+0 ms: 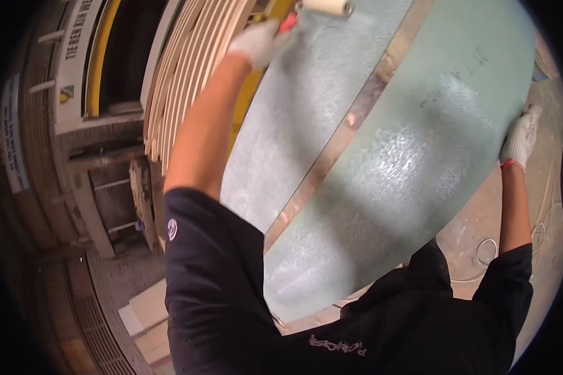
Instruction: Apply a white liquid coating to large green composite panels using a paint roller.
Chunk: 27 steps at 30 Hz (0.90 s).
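Observation:
In front of me lies a large pale green board [413, 181] with a curved outline and a glossy, wet-looking surface. A brownish strip [319, 169] runs lengthwise along it, and the part to its left is greyer. My left hand [259, 45], in a white knit glove and smeared by motion, grips the red handle [288, 23] of a paint roller. Its cream roller sleeve [327, 7] is at the top edge, over the far part of the board. My right hand [521, 137], also gloved, holds the board's right edge, its fingers pointing away from me.
Long pale wooden strips [184, 69] stand stacked left of the board, with a yellow piece [245, 103] beside them. Farther left are a white-and-yellow frame [97, 59] and a timber rack [91, 200]. A thin looped cable [486, 252] lies on the floor at right.

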Available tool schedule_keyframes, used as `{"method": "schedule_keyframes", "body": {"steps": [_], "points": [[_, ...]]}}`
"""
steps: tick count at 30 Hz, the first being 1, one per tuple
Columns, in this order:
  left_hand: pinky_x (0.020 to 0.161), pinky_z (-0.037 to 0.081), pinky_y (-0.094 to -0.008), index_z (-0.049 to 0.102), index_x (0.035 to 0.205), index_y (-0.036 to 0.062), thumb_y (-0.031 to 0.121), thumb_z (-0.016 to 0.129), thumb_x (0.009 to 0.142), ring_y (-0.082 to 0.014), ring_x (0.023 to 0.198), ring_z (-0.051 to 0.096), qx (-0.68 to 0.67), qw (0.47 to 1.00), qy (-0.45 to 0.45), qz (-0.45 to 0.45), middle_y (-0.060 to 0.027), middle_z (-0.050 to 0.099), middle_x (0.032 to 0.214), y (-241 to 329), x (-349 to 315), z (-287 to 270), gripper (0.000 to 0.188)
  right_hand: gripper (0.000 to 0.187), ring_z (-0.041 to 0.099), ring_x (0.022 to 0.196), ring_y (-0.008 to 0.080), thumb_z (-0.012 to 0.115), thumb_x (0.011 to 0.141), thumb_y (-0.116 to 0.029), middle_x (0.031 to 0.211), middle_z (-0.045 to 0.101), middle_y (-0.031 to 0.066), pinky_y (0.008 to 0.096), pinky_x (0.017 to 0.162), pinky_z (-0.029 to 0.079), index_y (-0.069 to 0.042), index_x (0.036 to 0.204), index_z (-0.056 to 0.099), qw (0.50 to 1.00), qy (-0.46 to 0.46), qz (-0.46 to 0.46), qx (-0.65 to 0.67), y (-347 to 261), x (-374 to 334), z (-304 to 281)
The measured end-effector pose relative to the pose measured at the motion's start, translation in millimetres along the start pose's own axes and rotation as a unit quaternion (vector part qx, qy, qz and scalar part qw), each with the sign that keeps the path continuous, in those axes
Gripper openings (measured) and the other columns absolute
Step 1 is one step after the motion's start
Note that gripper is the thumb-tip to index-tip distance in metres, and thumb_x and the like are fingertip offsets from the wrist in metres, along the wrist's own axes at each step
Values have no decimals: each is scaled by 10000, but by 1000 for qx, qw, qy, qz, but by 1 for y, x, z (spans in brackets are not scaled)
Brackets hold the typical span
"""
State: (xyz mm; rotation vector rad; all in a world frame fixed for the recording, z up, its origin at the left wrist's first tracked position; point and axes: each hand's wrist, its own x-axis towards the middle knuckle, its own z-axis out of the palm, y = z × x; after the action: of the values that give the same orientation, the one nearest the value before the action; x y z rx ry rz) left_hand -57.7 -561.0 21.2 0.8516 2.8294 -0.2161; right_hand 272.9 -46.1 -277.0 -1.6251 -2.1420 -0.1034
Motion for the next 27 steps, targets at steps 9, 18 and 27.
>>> {"method": "schedule_keyframes", "body": {"steps": [9,18,27], "points": [[807,532,-542,523,1401,165,435,575,974,-441,912,691,22,879,-324,-349,-241,716,996,-86,-661,67,508,680,484,1401,314,238,1085,-483,1521,515,169,352,1152,356,15,1495,454,879,-275,72,384,-111,-43,-147],[874,529,-521,580,1382,135,434,604,955,-453,1000,677,-88,878,-137,-450,-258,706,1088,-106,-756,116,522,637,458,1392,391,318,1079,-475,1481,497,262,429,1147,371,22,1453,455,905,-132,-98,393,-112,-47,-66],[797,551,-545,573,1340,69,426,591,988,-446,920,697,37,972,-113,-202,-274,709,1012,-61,-190,21,502,559,402,1463,308,312,1100,-317,1556,449,215,361,1204,298,59,1495,432,819,-261,42,509,-70,-61,-112]]}}
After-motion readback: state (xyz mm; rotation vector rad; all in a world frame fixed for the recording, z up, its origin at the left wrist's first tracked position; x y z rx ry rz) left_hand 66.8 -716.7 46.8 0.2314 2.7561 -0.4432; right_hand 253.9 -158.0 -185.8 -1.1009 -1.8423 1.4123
